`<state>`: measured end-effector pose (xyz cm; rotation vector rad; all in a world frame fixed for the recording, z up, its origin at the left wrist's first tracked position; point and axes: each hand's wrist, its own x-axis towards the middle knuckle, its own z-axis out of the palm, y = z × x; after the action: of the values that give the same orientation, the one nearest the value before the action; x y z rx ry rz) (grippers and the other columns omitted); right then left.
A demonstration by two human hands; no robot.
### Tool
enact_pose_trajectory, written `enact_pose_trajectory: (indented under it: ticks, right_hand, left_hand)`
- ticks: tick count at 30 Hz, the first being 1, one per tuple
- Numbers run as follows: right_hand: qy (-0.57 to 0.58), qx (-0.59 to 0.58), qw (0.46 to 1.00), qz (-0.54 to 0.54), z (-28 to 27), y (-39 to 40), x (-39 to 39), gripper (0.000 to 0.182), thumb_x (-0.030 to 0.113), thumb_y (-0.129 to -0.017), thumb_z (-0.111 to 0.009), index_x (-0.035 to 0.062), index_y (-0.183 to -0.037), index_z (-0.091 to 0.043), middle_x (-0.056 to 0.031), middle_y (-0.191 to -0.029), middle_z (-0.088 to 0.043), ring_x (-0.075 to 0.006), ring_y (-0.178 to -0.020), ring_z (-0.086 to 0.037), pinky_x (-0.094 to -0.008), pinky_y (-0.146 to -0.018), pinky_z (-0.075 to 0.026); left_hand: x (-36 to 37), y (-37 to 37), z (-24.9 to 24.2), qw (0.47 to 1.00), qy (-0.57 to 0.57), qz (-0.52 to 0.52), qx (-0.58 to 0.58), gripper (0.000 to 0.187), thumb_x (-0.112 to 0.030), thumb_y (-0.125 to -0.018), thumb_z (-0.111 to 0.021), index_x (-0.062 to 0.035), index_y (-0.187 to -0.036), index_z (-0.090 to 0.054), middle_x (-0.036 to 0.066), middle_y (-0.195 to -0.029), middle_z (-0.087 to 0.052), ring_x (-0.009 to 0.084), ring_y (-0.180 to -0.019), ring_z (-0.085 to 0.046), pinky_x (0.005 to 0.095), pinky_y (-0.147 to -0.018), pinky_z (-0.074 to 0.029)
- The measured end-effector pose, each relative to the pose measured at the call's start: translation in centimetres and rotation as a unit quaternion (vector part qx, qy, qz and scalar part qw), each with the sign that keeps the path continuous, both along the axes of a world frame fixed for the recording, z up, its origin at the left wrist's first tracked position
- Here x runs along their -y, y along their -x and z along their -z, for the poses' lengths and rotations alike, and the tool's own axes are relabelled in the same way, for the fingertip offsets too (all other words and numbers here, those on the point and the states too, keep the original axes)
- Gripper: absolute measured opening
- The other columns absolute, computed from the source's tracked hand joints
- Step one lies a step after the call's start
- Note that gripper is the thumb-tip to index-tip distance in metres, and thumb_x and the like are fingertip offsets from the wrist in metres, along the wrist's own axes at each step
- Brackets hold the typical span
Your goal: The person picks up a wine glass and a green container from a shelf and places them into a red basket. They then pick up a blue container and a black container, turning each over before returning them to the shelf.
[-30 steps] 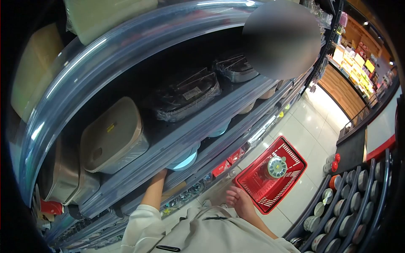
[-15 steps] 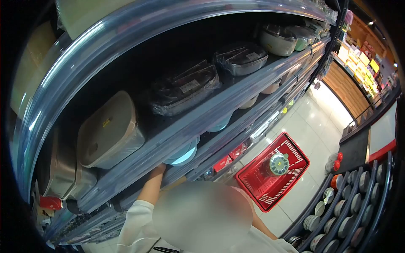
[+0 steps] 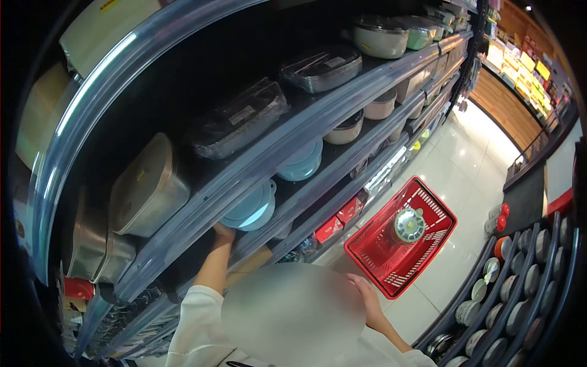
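Observation:
My left hand point(image 3: 224, 232) reaches into a lower shelf, next to a light blue round-lidded container point(image 3: 252, 208); the shelf edge and the container hide its fingers. A second light blue container point(image 3: 301, 161) stands farther along that shelf. At the right edge of a blurred oval area, my right hand point(image 3: 364, 295) is raised; part of it is covered by the blur, and its grip is not clear.
A red basket point(image 3: 400, 237) with a clear-topped round item point(image 3: 409, 226) stands on the tiled floor. Lidded boxes point(image 3: 150, 185) line the upper shelf point(image 3: 244, 183). Racks of bowls point(image 3: 513, 293) are at lower right.
The view has shifted, showing more of the light blue containers. My left hand stays beside the nearer one. My right hand has come into view beside the blurred area.

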<state>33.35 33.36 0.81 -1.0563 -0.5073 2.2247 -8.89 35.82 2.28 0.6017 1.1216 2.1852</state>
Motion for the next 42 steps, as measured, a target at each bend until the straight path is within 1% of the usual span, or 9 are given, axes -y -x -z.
enact_pose_trajectory:
  ticks: [3,9,19,22,24,28,34,40,42]
  right_hand:
    - [-0.001,-0.001,1.0,0.02,0.8,-1.1,0.4,0.037,0.028,-0.094,-0.048,0.0013,-0.12,-0.048,-0.0093,-0.103,-0.061,-0.0172,-0.087,-0.059,-0.0323,-0.081,-0.047]
    - [0.004,-0.01,0.997,0.073,1.8,-2.5,1.3,0.037,0.028,-0.094,-0.048,0.0004,-0.119,-0.049,-0.0088,-0.1,-0.062,-0.0171,-0.086,-0.059,-0.0313,-0.079,-0.048]
    - [0.002,-0.004,0.994,0.11,2.5,-4.5,2.5,0.039,0.03,-0.094,-0.049,0.0007,-0.12,-0.049,-0.0087,-0.1,-0.062,-0.0173,-0.086,-0.06,-0.0306,-0.077,-0.048]
    - [-0.002,-0.011,0.992,0.127,2.9,-4.9,2.7,0.038,0.03,-0.094,-0.048,0.0009,-0.119,-0.049,-0.0088,-0.1,-0.063,-0.0173,-0.084,-0.061,-0.0304,-0.076,-0.049]
    - [-0.001,-0.016,0.99,0.141,3.1,-5.0,2.7,0.038,0.03,-0.095,-0.048,0.0012,-0.119,-0.05,-0.0086,-0.1,-0.063,-0.0173,-0.083,-0.062,-0.0302,-0.075,-0.05]
    - [0.002,-0.014,0.989,0.15,3.0,-5.1,2.9,0.037,0.03,-0.095,-0.048,0.0014,-0.118,-0.051,-0.0083,-0.099,-0.064,-0.0172,-0.083,-0.062,-0.0304,-0.075,-0.05]
    - [0.003,-0.016,0.988,0.154,3.4,-5.4,2.9,0.036,0.029,-0.095,-0.048,0.0019,-0.118,-0.051,-0.008,-0.098,-0.064,-0.0168,-0.082,-0.062,-0.03,-0.074,-0.05]
    - [-0.001,-0.013,0.987,0.161,3.3,-5.5,2.6,0.034,0.028,-0.095,-0.048,0.0021,-0.117,-0.052,-0.0079,-0.098,-0.064,-0.0168,-0.082,-0.062,-0.0302,-0.074,-0.05]
    - [-0.001,-0.009,0.987,0.163,3.1,-5.4,2.4,0.033,0.027,-0.095,-0.048,0.0031,-0.116,-0.053,-0.0075,-0.097,-0.064,-0.0165,-0.082,-0.062,-0.0301,-0.073,-0.05]
  left_hand:
    - [-0.6,0.5,-0.1,0.999,-0.007,-0.032,-0.018,0.063,-0.053,-0.093,-0.032,-0.0041,-0.13,-0.046,0.012,-0.131,-0.049,0.0272,-0.12,-0.046,0.0396,-0.105,-0.033]
    - [-1.1,1.5,0.2,0.998,-0.056,-0.015,-0.012,0.06,-0.05,-0.094,-0.032,-0.004,-0.132,-0.043,0.012,-0.131,-0.048,0.0276,-0.121,-0.044,0.0397,-0.106,-0.031]
    - [-1.7,2.5,0.6,0.997,-0.066,0.002,-0.036,0.058,-0.047,-0.094,-0.035,-0.0038,-0.131,-0.044,0.013,-0.13,-0.049,0.028,-0.121,-0.045,0.0402,-0.107,-0.03]
    - [-1.8,2.1,-0.1,0.995,-0.063,-0.002,-0.074,0.059,-0.048,-0.094,-0.034,-0.0038,-0.131,-0.044,0.012,-0.131,-0.049,0.0283,-0.122,-0.045,0.0404,-0.107,-0.03]
    - [-1.8,1.5,-0.8,0.998,-0.049,-0.007,-0.047,0.059,-0.048,-0.094,-0.033,-0.004,-0.131,-0.044,0.012,-0.131,-0.049,0.0283,-0.122,-0.044,0.0405,-0.107,-0.03]
    - [-2.1,3.6,0.6,0.995,-0.056,0.021,-0.081,0.059,-0.048,-0.094,-0.031,-0.0044,-0.131,-0.044,0.012,-0.132,-0.048,0.0282,-0.122,-0.044,0.0408,-0.107,-0.03]
    - [-2.1,2.0,-1.1,0.998,-0.029,0.013,-0.048,0.058,-0.048,-0.095,-0.031,-0.0044,-0.132,-0.044,0.012,-0.132,-0.048,0.0284,-0.122,-0.044,0.0409,-0.107,-0.03]
    - [-2.1,2.1,-1.3,0.997,-0.021,0.04,-0.058,0.06,-0.05,-0.094,-0.03,-0.0056,-0.133,-0.043,0.011,-0.133,-0.047,0.0284,-0.123,-0.044,0.0409,-0.107,-0.03]
    - [-2.2,2.5,-1.2,0.998,-0.007,0.061,-0.027,0.061,-0.052,-0.094,-0.031,-0.0068,-0.132,-0.044,0.01,-0.133,-0.047,0.0281,-0.123,-0.044,0.0412,-0.107,-0.031]
